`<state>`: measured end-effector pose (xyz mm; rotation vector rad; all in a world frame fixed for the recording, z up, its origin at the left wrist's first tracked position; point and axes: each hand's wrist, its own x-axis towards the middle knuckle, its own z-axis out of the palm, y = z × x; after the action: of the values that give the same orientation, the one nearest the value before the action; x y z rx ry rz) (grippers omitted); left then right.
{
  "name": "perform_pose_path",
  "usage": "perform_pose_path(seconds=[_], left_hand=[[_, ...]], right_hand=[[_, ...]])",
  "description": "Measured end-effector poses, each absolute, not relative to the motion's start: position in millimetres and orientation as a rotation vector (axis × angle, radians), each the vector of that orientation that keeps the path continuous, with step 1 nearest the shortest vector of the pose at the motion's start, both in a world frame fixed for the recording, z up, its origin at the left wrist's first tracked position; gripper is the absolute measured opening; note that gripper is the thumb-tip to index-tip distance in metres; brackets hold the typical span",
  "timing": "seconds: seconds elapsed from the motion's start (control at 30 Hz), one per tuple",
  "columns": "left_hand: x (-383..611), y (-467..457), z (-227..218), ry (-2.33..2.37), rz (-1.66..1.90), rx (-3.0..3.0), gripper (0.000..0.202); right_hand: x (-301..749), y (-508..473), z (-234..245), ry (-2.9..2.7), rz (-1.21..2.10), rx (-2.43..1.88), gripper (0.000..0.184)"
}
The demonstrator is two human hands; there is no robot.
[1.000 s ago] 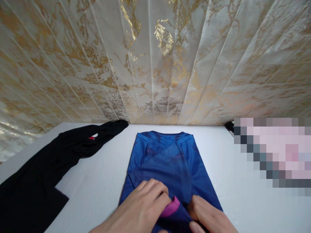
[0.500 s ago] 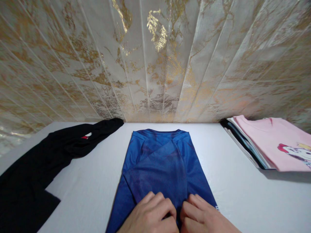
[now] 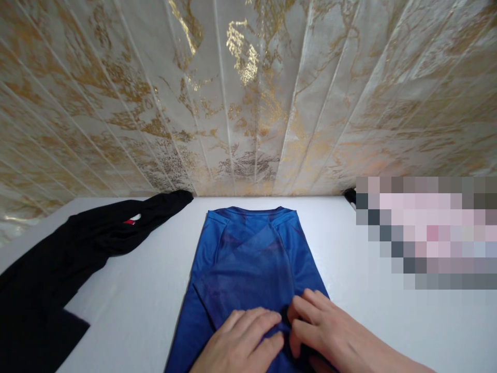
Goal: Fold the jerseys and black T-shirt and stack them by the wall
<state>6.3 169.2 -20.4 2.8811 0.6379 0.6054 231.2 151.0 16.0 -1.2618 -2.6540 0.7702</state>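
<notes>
1. Lying flat on the white counter (image 3: 368, 321), collar toward the wall: blue jersey (image 3: 252, 254), sides folded inward, lower part under both hands.
2. Risking, by judgement, a slipped fold; slick fabric likely to slide out from under the fingers if pressure eases unevenly; folded sides liable to spring open or skew, leaving the hem crooked.
3. Pressing on the cloth near the centre line: left hand (image 3: 240, 344), palm down, fingers extended and close together, grip neither spread nor clearly pinching.
4. Resting just beside it, fingertips nearly meeting: right hand (image 3: 330, 334), fingers curled onto a dark crease of the jersey; grip seemingly nipping the fabric, though cannot tell for certain.
5. Sprawling well apart on the left: black garment (image 3: 77, 248); blurred patch at right, unreadable.
</notes>
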Motion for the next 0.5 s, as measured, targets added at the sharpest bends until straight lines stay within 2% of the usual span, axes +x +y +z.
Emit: perform_pose_path(seconds=[0.13,0.23,0.37,0.5], left_hand=[[1.6,176.8,-31.1,0.593,0.471,3.037,0.029],[-1.9,179.8,-32.5,0.512,0.25,3.147,0.04],[-5.5,178.9,-35.6,0.51,0.121,3.194,0.05],[-4.9,182.1,-36.4,0.549,0.176,3.133,0.055]], right_hand=[[231.9,149.3,19.5,-2.683,0.68,-1.18,0.016],[229.2,147.3,8.3,-2.729,0.574,-1.038,0.005],[228.6,144.9,-4.0,-2.769,0.518,-1.004,0.009],[238.0,150.2,23.5,-2.712,0.603,-1.098,0.011]])
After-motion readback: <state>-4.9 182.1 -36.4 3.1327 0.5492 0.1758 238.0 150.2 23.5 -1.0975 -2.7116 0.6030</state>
